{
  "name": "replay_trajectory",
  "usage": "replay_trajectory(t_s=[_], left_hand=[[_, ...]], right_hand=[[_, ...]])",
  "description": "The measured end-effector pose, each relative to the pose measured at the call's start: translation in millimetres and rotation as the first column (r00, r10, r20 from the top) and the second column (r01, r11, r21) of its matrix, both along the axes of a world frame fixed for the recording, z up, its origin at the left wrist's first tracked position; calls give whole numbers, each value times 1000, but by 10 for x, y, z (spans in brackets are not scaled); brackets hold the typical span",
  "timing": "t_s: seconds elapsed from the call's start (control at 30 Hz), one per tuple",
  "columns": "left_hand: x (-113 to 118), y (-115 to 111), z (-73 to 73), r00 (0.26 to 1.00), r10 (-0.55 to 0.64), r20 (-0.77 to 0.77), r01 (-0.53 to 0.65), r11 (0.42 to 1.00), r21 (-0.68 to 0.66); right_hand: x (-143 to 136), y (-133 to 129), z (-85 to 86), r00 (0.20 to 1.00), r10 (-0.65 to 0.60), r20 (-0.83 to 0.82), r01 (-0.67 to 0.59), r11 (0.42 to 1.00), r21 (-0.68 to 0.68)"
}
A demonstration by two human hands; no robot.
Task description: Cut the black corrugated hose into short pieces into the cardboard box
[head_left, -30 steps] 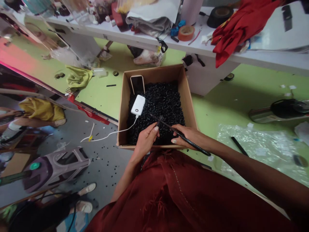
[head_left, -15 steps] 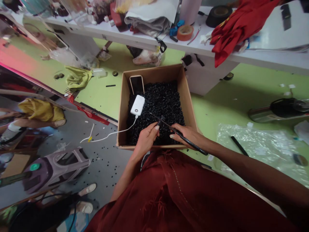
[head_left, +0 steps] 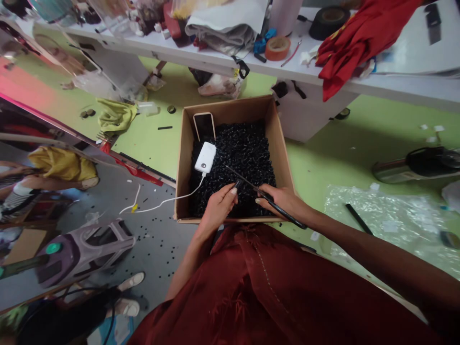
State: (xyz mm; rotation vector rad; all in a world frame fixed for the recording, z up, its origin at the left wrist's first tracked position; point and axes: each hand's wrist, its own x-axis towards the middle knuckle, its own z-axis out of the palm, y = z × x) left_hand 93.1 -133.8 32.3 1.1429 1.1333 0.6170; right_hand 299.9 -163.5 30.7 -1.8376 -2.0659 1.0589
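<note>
Pinched in the fingertips of my left hand [head_left: 220,203] is a small black ridged piece [head_left: 237,184], its far end sticking out past the thumb. My right hand [head_left: 278,199] is closed around black-handled scissors [head_left: 247,182], whose long thin blades point up and left, close beside that piece. Both hands are over the near side of a cardboard box [head_left: 283,153]. A deep heap of small shiny black pieces [head_left: 244,143] lies in the box. On the heap rests a white power bank [head_left: 205,157] with a white cable, and a phone [head_left: 204,126] leans on the back-left wall.
A white shelf [head_left: 172,52] crosses the back, holding tape rolls, cloth and red gloves [head_left: 354,48]. At the right are a metal flask [head_left: 413,165] and clear plastic sheeting [head_left: 381,215]. To the left stand a purple-grey stool [head_left: 86,249] and other people's legs.
The scissors' blades have shifted slightly up and away from the black piece in my left hand. Less of that piece now shows beyond my fingertips.
</note>
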Motion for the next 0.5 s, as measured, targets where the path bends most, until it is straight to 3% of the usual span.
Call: replay_trajectory(t_s=[0.23,0.37,0.5], left_hand=[[-131,49,143,961,20,277,25,987,-159],[-156,45,155,927,32,373,41,981,-189],[-116,58,62,904,70,422,1,986,-165]], right_hand=[[121,53,172,972,-146,-182,125,985,-121],[145,67,197,979,-139,-151,121,986,-117],[145,51,147,994,-93,-54,90,994,-59]])
